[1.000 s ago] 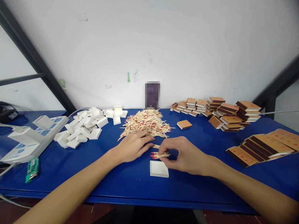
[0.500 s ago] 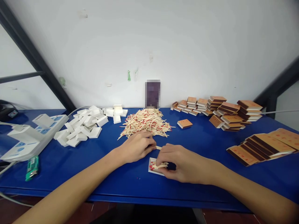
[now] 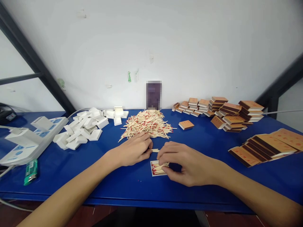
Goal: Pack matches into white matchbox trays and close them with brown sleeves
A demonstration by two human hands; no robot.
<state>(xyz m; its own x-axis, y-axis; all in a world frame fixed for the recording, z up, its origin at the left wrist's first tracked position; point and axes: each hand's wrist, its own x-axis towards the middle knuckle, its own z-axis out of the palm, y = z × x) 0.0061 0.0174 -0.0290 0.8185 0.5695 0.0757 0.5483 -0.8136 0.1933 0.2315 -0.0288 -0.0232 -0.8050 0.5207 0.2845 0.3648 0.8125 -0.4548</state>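
Counting two hands over one blue table [image 3: 118, 186]. Using the one white matchbox tray [image 3: 156, 175] in front as clock centre, wall side at 12. Lying flat, with red-tipped matches [image 3: 156, 170] inside, too overlapped to count. Seeing the right hand [image 3: 186, 164] at 3 o'clock, thumb and fingers only narrowly apart, tips down at the tray's right end and touching those matches. Can't tell if actually gripping any, tbh. Seeing the left hand [image 3: 134, 150] at about 10, fingers curled and close together, up against the near edge of the one big match heap [image 3: 148, 124] at 12. Also got thumb and index right at a few loose matches [image 3: 155, 150], can't tell if pinched or just touched. Further out at 10, got one messy pile of white inner trays [image 3: 82, 127], not countable. Around 9:30, got one power strip [image 3: 42, 134] with two white adapters [image 3: 23, 138] on it. Spotting one lone orange matchbox [image 3: 186, 125] at 1, stacked matchboxes [image 3: 234, 119] at 1:30, too jumbled to count, and at least four fanned-out matchbox sleeves [image 3: 272, 145] nearly at 3.
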